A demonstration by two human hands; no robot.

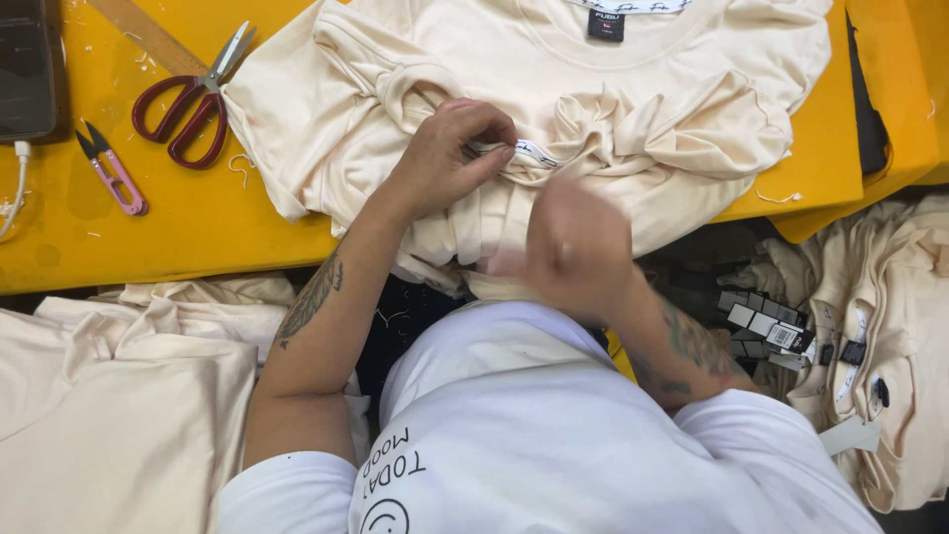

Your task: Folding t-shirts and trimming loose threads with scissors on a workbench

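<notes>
A cream T-shirt [633, 69] lies bunched on the yellow table [178, 227], its black neck label at the far edge. My left hand [450, 158] pinches a fold of the shirt's fabric beside a small white strip label [536, 153]. My right hand [573, 247] is blurred by motion, just below and to the right of that fold, close to the cloth. Whether it holds anything is unclear.
Red-handled scissors [193, 99] and small pink thread snips [114, 173] lie at the table's left. A dark phone [25, 69] with a white cable sits at the far left edge. Piles of cream garments [119, 396] lie lower left and right [880, 346], with black tags [771, 326] beside them.
</notes>
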